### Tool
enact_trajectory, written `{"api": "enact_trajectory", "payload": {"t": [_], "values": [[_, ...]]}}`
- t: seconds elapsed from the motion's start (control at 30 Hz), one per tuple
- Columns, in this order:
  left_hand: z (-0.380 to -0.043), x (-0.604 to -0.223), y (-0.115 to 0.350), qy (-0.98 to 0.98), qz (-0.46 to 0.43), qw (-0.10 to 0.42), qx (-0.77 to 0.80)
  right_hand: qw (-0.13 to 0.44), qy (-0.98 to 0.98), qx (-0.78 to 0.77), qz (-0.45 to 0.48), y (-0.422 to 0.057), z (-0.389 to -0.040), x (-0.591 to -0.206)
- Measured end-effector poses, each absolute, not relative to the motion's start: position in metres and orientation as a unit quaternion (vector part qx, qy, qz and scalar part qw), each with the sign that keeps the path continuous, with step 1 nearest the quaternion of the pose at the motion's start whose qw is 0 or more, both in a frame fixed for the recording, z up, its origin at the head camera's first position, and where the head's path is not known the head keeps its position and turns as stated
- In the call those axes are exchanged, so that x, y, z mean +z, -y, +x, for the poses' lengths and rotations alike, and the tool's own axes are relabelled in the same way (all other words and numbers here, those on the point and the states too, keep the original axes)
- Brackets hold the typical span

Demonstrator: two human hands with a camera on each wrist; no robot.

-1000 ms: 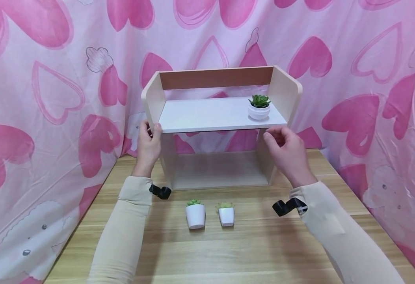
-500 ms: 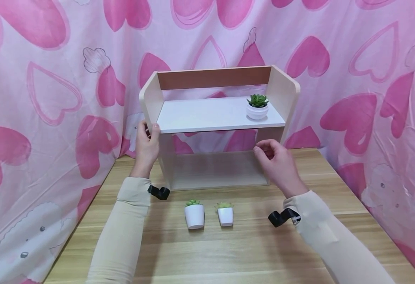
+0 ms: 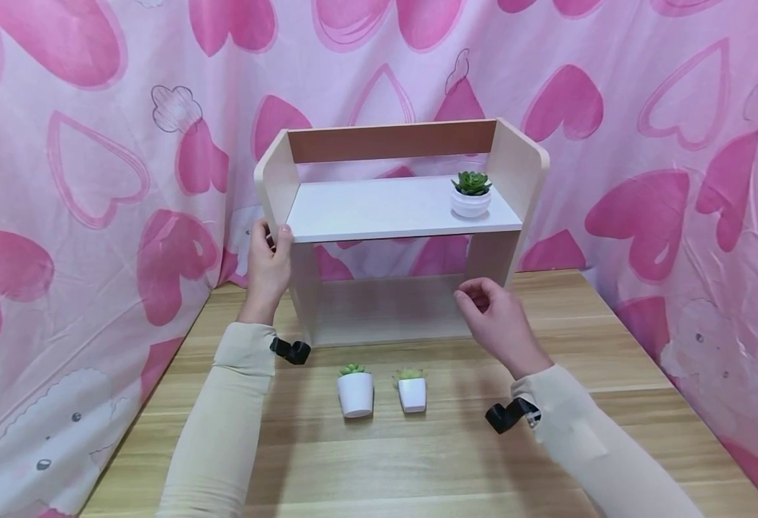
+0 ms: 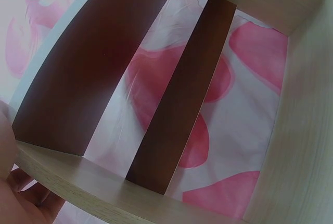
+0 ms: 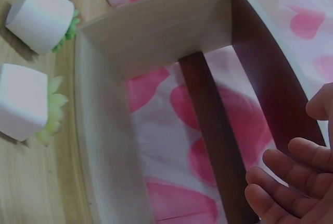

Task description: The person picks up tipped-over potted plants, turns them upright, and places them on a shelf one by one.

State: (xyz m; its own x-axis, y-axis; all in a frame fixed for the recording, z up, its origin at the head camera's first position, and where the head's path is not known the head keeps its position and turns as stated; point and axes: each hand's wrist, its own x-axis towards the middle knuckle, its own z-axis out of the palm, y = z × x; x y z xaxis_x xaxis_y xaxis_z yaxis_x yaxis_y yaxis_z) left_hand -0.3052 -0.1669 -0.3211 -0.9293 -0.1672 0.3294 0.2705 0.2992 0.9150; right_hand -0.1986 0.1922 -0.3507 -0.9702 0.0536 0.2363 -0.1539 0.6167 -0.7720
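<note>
A two-tier wooden desktop shelf (image 3: pixel 379 208) stands at the back of the table. My left hand (image 3: pixel 268 273) grips its left side panel at the height of the white upper board, the thumb on the front edge. In the left wrist view, the fingers (image 4: pixel 31 203) wrap behind that panel. My right hand (image 3: pixel 498 324) hovers in front of the shelf's lower right part, holding nothing. Its fingers (image 5: pixel 283 190) are loosely bent in the right wrist view. On the upper board, toward the right, sits a succulent (image 3: pixel 471 196) in a round white pot.
Two small potted succulents stand on the wooden table (image 3: pixel 379 467) before the shelf: a taller round white pot (image 3: pixel 355 396) and a smaller squarish one (image 3: pixel 412 396). A pink heart-patterned curtain (image 3: pixel 644 216) hangs behind and at both sides.
My right hand has left the shelf's right front edge and come down and toward me, slightly left. The left hand keeps its grip; the pots have not moved.
</note>
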Motion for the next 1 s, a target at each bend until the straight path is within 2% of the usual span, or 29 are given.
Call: {"api": "enact_trajectory", "payload": {"t": [0.43,0.83,1.0], "values": [[-0.303,-0.320,0.167,0.784,-0.033,0.180,-0.593,0.088,0.896,0.433,0.041,-0.185,-0.196,-0.381],[-0.306,-0.323,0.167,0.781,-0.042,0.197,-0.591,0.046,0.907,0.417,0.040,-0.180,-0.189,-0.407],[-0.306,-0.322,0.165,0.780,-0.042,0.201,-0.591,0.046,0.908,0.412,0.051,-0.179,-0.188,-0.416]]}}
